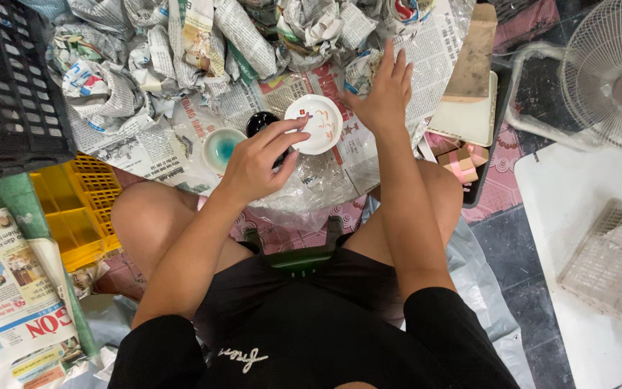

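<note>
- Pinching the near rim of a small white dish, the left hand has thumb and forefinger closed on its edge, the other fingers curled loosely beneath; the grip looks light, as suits a thin glazed rim.
- The right hand is spread wide and flat, fingers pointing away from the body, palm down on the newspaper sheet just beyond the dish; it holds nothing and seems to be steadying or smoothing the paper.
- The dish sits between the two hands, face up, its hollow open toward the camera with a reddish painted motif inside. Being round, it has no real long axis; its rim lies roughly level with the paper under it.
- Just left of the left hand's fingertips stands a dark glossy bowl, partly hidden by the fingers, and further left a pale bowl with a turquoise centre, both mouth up.
- Beyond both hands lies a heap of newspaper-wrapped bundles, probably padding for breakables.
- Right of the right hand, a tan cardboard piece rests on a white tray; further right is a white fan.
- Left of the left arm are a black crate and a yellow crate.
</note>
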